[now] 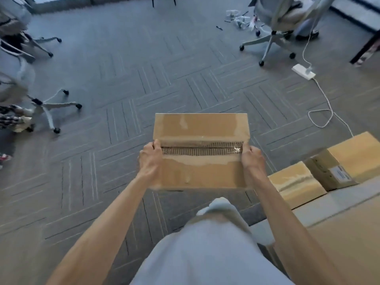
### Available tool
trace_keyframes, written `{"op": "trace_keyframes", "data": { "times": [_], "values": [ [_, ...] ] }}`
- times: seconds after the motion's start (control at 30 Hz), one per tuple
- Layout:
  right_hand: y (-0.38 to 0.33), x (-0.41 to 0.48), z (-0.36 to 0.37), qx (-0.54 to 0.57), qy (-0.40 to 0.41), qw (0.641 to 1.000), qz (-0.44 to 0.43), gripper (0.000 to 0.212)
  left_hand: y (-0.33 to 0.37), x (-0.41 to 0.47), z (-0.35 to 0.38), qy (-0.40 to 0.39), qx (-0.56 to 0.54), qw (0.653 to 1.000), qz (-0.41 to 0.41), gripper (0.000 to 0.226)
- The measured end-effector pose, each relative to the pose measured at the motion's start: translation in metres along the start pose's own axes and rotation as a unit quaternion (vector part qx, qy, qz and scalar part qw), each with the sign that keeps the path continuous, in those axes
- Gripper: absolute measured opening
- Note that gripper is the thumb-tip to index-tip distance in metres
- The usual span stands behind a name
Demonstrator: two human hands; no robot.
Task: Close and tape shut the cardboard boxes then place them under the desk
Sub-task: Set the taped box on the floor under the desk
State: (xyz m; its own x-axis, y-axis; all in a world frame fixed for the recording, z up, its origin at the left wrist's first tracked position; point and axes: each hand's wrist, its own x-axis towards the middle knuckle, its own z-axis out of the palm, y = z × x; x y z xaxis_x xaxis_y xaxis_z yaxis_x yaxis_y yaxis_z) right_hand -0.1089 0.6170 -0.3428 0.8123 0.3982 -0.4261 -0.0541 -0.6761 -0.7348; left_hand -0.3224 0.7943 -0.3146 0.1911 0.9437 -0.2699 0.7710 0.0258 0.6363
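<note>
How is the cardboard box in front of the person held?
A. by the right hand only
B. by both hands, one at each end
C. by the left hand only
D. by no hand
B: the left hand and the right hand each grip one end of the cardboard box.

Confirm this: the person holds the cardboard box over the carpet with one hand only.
Wrong: the head view shows both, the left hand and right hand, gripping opposite ends of the cardboard box over the carpet.
</note>
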Motion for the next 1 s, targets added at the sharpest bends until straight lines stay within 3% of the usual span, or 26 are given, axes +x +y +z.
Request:
{"op": "trace_keyframes", "data": {
  "times": [0.37,0.53,0.73,0.83,1.0],
  "values": [
    [-0.067,0.162,-0.062,0.09,0.127,0.983,0.099,0.052,0.177,0.176,0.122,-0.174,0.017,0.981,0.089,0.039],
    [-0.07,0.225,-0.086,0.11,0.202,0.954,0.194,0.074,0.27,0.253,0.203,-0.275,0.049,0.945,0.173,0.038],
    [-0.076,0.246,-0.115,0.196,0.323,0.885,0.272,0.06,0.4,0.285,0.288,-0.406,0.122,0.857,0.292,0.041],
    [-0.064,0.241,-0.118,0.246,0.386,0.831,0.315,0.067,0.451,0.269,0.334,-0.462,0.164,0.794,0.36,0.042],
    [-0.031,0.236,-0.123,0.314,0.47,0.73,0.384,0.052,0.507,0.21,0.408,-0.514,0.238,0.687,0.455,0.039]
  ]
}}
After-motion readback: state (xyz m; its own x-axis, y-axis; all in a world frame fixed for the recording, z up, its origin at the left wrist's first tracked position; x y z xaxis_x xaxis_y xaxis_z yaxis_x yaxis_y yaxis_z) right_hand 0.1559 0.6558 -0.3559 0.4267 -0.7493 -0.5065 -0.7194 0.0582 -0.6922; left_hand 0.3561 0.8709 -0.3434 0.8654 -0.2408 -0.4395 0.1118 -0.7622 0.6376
